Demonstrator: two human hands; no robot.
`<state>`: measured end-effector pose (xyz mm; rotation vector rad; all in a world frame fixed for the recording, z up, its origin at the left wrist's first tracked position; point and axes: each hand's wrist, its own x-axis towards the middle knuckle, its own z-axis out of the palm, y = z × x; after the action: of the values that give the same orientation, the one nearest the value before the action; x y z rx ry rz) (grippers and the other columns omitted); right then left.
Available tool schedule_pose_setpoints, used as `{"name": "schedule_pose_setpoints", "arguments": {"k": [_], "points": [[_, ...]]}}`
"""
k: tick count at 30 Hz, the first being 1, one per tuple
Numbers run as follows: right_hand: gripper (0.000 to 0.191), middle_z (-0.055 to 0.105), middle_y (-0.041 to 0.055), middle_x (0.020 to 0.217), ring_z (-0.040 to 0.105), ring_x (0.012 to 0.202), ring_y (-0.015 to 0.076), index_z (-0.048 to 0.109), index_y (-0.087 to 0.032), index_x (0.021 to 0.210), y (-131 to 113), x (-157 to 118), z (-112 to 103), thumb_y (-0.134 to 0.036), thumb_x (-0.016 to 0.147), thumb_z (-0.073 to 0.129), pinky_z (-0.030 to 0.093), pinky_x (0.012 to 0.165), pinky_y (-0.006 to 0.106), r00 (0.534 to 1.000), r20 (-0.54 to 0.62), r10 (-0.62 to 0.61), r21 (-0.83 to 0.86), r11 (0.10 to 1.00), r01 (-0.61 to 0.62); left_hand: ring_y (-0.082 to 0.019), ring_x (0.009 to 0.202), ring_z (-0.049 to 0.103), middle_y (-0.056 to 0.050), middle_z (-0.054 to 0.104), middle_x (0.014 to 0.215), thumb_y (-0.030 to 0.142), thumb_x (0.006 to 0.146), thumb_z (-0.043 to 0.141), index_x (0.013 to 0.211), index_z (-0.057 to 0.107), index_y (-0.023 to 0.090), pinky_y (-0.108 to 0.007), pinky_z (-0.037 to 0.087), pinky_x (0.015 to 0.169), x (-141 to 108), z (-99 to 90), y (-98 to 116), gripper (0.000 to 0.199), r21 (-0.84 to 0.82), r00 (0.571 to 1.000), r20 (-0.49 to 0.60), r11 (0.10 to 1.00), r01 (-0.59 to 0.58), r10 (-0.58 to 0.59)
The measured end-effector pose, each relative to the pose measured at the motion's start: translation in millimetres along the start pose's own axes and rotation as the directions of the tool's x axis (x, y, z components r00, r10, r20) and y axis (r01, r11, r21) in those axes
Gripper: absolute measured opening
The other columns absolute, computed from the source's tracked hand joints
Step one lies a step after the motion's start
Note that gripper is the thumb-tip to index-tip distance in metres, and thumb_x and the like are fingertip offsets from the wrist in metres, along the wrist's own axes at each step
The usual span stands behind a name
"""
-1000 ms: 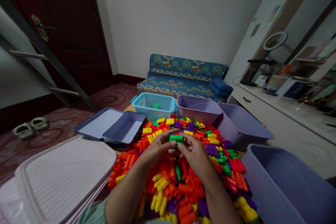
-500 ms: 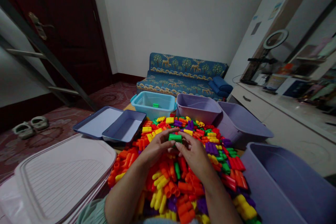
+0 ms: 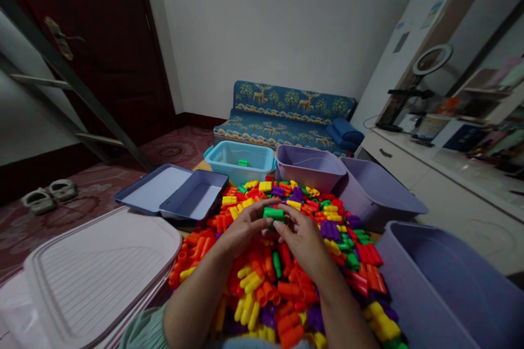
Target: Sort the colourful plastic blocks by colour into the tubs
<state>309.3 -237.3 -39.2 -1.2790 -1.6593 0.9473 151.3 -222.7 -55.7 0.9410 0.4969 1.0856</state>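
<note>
Between my two hands is a green plastic piece (image 3: 273, 214), held over a wide heap of toy pieces (image 3: 291, 292) in red, orange, yellow, purple and green. My left hand (image 3: 249, 224) grips its left side, thumb in front. From the right, my right hand (image 3: 298, 230) closes on the same piece with thumb and fingers. Behind the heap, a light blue basin (image 3: 239, 154) contains a small green piece (image 3: 243, 163).
Purple bins stand behind the heap (image 3: 310, 166), at the back right (image 3: 379, 191) and at the near right (image 3: 446, 283). An open dark-blue case (image 3: 192, 196) and a pale lid (image 3: 106, 278) lie left. Beyond is a patterned sofa (image 3: 282, 125).
</note>
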Motion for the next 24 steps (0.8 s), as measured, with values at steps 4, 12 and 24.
{"name": "schedule_pose_setpoints", "arguments": {"k": [4,12,24], "points": [[0.047,0.071,0.0069,0.091,0.067,0.069,0.0180,0.059,-0.016,0.124,-0.2,-0.1,0.9,-0.037,0.082,0.060,0.055,0.064,0.031,1.000,-0.020,0.019,0.013,1.000,-0.019,-0.019,0.091,0.065,-0.010,0.068,0.111,0.012,0.072,0.068,0.123,0.062,0.019,-0.021,0.052,0.069,0.7,-0.5,0.8,0.052,-0.005,1.000,-0.001,1.000,0.006,-0.006],[0.036,0.071,0.0076,0.096,0.068,0.079,0.0201,0.065,-0.020,0.114,2.7,2.4,-0.7,-0.030,0.079,0.061,0.056,0.067,0.030,0.992,-0.113,-0.061,-0.013,0.998,0.060,-0.015,0.079,0.066,-0.005,0.069,0.096,0.015,0.068,0.073,0.108,0.062,0.019,-0.025,0.056,0.070,2.4,-3.3,-1.8,0.041,0.019,0.997,-0.059,0.998,-0.052,0.053],[0.029,0.070,0.0061,0.100,0.071,0.076,0.0187,0.061,-0.020,0.107,-1.4,-2.0,3.7,-0.024,0.079,0.062,0.058,0.073,0.033,0.996,-0.088,0.017,0.110,0.994,-0.008,-0.021,0.093,0.066,-0.011,0.066,0.120,0.026,0.079,0.063,0.128,0.061,0.018,-0.029,0.055,0.076,0.6,-5.8,0.1,0.049,0.062,0.999,-0.050,0.998,0.013,-0.010]]}}
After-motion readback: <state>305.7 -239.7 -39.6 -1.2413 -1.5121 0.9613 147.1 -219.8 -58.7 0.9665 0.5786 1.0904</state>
